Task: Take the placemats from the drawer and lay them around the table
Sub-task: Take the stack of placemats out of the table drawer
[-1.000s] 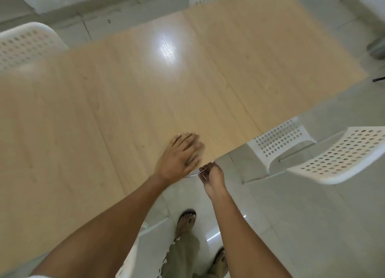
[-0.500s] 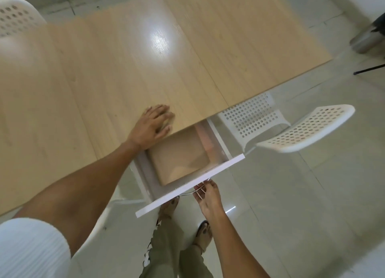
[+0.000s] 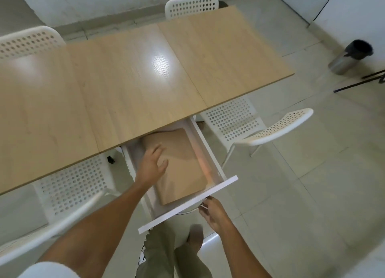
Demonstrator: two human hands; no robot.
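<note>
From the head camera, looking down over the person's arms, the white drawer stood pulled well out from under the near edge of the wooden table, and the tan placemats lay flat inside it as what looked like a stack, though how many I could not count. The stack's long axis ran along the drawer's pull, from under the tabletop toward the drawer front. The left hand was the nearer one: it hung right over the left part of the mats, fingers spread and loosely open, holding nothing; whether the fingertips touched the top mat was blurred. The mats lay just ahead and to the right of that palm. The right hand was outside the drawer front, fingers curled on the metal handle, which was mostly hidden beneath the front panel. The stack's far end was cut off under the table edge. White perforated chairs stood close on both sides.
</note>
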